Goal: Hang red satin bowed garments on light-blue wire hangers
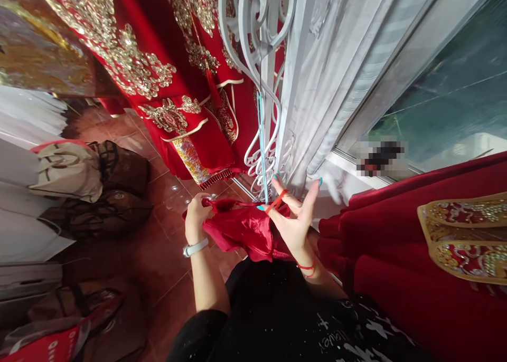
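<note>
A: Hand states?
B: Left hand [197, 211] is closed, pinching the left end of the bunched red satin cloth [241, 230]. Right hand [295, 219] is palm-up with fingers spread wide, clamping nothing.

A: Anything on the right?
B: A thin red strap [277, 200] lies across its fingers, hooked rather than pinched. It's probably the cloth's own strap, but the join is buried in folds, so I can't confirm.

A: Where's the cloth relative to each grip?
B: From the left hand it runs toward 3 o'clock. From the right hand the bulk sits at 8 o'clock, sagging below the palm. Its long axis is roughly 9-to-3, strung between both hands. The right hand is nearer the strap and the left is nearer the bulk.

A: What's above?
B: A pale blue cord [261, 140] hangs straight down from the white scrolled metal stand [261, 45]. Its lower end is at 12 o'clock of the strap, just beside the right fingertips.

A: Surface?
B: None under the cloth. It's held in the air over a glossy brown tiled floor [158, 256].

A: Room?
B: Red gown with gold embroidery [166, 61] at 11 o'clock. Dark red velvet garment with gold trim [415, 256] at 3. Brown and cream bags [99, 188] at 9. White pleated curtain [328, 77] and window glass [455, 98] at 1 to 2.
</note>
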### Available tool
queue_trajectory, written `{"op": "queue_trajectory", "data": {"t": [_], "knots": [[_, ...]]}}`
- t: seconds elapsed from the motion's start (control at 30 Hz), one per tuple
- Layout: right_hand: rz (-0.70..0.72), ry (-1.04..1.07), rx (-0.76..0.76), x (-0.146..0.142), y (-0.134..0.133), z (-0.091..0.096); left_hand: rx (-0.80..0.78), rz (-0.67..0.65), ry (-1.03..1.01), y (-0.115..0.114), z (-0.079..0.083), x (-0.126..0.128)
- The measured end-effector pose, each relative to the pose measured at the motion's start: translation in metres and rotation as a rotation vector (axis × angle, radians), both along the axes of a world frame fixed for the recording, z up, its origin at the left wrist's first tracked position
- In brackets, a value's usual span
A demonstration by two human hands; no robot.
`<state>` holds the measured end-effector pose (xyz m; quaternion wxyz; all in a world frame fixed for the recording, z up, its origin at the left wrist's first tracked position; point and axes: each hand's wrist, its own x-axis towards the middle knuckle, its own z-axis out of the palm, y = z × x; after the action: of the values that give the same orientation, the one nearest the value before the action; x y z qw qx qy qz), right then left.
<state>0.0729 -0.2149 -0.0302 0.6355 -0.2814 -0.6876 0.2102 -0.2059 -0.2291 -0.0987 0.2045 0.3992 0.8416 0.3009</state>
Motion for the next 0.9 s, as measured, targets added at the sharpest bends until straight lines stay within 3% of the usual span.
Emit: {"op": "queue_trajectory", "data": {"t": [0.13, 0.2, 0.37, 0.5, 0.7, 0.9], "knots": [[-0.289, -0.032, -0.017, -0.001, 0.015, -0.007, 0.022, 0.067, 0.075, -0.001, -0.007, -0.005], [-0.343, -0.035, -0.075, 0.0, 0.027, -0.008, 0.036, 0.096, 0.067, 0.0, -0.01, -0.006], [-0.285, 0.048, -0.23, 0.008, 0.061, 0.006, -0.003, 0.096, 0.001, 0.003, -0.014, -0.006], [-0.276, -0.02, -0.315, 0.027, 0.081, 0.022, -0.067, 0.103, -0.003, 0.004, -0.021, -0.007], [-0.222, -0.179, -0.343, 0.046, 0.09, 0.038, -0.153, 0.135, -0.014, 0.008, -0.035, -0.005], [-0.115, -0.271, -0.344, 0.051, 0.095, 0.041, -0.154, 0.127, -0.022, 0.002, -0.038, -0.008]]}}
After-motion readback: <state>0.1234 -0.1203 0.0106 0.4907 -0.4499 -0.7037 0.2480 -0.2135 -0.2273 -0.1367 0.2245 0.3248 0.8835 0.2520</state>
